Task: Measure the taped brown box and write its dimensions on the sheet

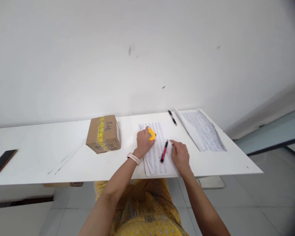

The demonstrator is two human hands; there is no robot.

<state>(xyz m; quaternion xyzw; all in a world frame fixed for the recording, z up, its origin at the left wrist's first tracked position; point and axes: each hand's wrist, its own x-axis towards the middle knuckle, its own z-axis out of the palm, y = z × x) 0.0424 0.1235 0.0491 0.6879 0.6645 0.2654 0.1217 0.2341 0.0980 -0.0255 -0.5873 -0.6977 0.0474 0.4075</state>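
Holding the yellow tape measure (152, 134) in the left hand (143, 141), thumb and fingers closed round it, over the far part of the printed sheets (159, 168). Resting the right hand (180, 156) at the sheets' right edge, fingers loosely curled; impossible to tell whether pinching any paper in that grip. Between the two, running into a red pen (164, 153), lying slanted on the print, just beside the right fingertips. Farther back, meeting a black pen (172, 118), then a sheaf of paper (203, 131) off to the right. Leftwards, blocked by a taped cardboard box (93, 131); well beyond, by a dark flat slab (2, 162). Finding room along the bench (211, 164) between box and slab, and again from the right hand out to the corner. Stopping short at the wall (147, 49) behind; dropping off at the front edge, close by the sheets.
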